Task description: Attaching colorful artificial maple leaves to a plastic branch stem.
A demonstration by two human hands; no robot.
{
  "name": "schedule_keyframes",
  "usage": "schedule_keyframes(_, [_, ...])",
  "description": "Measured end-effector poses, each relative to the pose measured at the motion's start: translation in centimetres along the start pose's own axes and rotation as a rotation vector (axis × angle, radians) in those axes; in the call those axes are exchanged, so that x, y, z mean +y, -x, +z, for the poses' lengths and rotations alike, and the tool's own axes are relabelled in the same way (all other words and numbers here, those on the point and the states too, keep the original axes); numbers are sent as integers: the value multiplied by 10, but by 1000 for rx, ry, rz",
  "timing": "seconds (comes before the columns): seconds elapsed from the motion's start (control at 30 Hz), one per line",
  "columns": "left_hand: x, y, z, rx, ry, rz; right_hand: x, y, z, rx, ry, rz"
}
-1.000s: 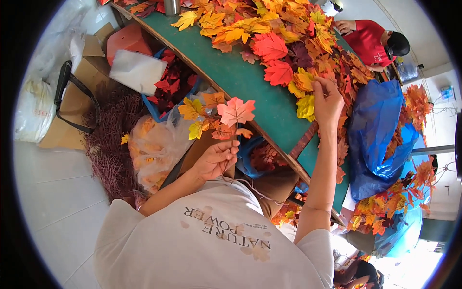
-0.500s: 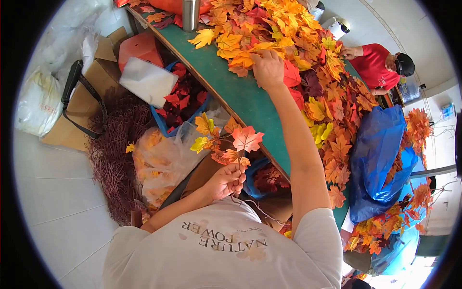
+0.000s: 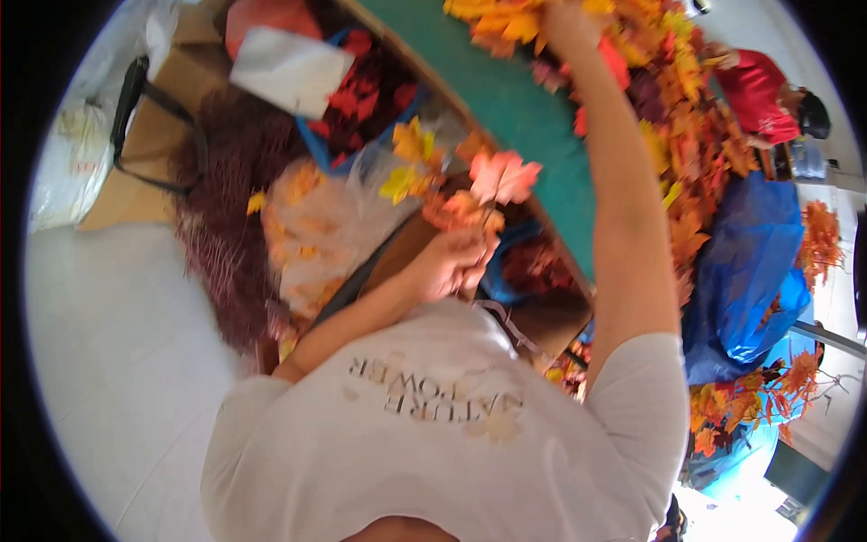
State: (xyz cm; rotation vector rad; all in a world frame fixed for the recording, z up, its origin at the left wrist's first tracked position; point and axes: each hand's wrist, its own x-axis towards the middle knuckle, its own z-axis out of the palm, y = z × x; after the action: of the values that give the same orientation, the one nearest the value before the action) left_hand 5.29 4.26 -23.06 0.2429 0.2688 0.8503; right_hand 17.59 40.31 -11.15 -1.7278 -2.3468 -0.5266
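My left hand (image 3: 452, 264) is closed round the stem of an artificial maple-leaf branch (image 3: 424, 167), in front of my chest. Its leaves are coral, orange and yellow, and they point up and away from my fingers. My right arm stretches forward over the green table (image 3: 551, 203). Near the top edge, my right hand (image 3: 571, 34) is at a heap of loose artificial maple leaves (image 3: 713, 126) in yellow, orange and red. Its fingers are blurred and partly hidden, so whether they grip a leaf is unclear.
Left of the table are a blue basket of dark red leaves (image 3: 361, 104), a clear plastic bag of orange leaves (image 3: 307, 230), a bundle of purplish stems (image 3: 235, 208) and a cardboard box (image 3: 149, 149). Blue bags (image 3: 745, 262) stand right. Across the table is a person in red (image 3: 757, 95).
The view has tilted, so the table and heap sit higher in the picture. My right hand stays at the leaf heap, and the left still holds the branch.
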Motion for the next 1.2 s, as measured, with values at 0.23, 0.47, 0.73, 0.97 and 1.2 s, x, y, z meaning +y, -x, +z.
schedule_keyframes(0.23, [-8, -5, -2, 25, -137, 47, 15, 5, -29, 198, -353, 221])
schedule_keyframes(0.47, [-1, -10, 37, -94, -20, 29, 101, 34, -43, 291, -319, 38])
schedule_keyframes(0.73, [-8, -26, 96, -40, -274, 189, 70, 239, -117, 320, -2098, 700])
schedule_keyframes(0.97, [-32, -60, 131, -19, -383, 144, 43, 353, -108, 455, -2246, 928])
schedule_keyframes(1.2, [-40, -78, 134, -11, -362, 157, 61, 354, -116, 333, -2335, 887])
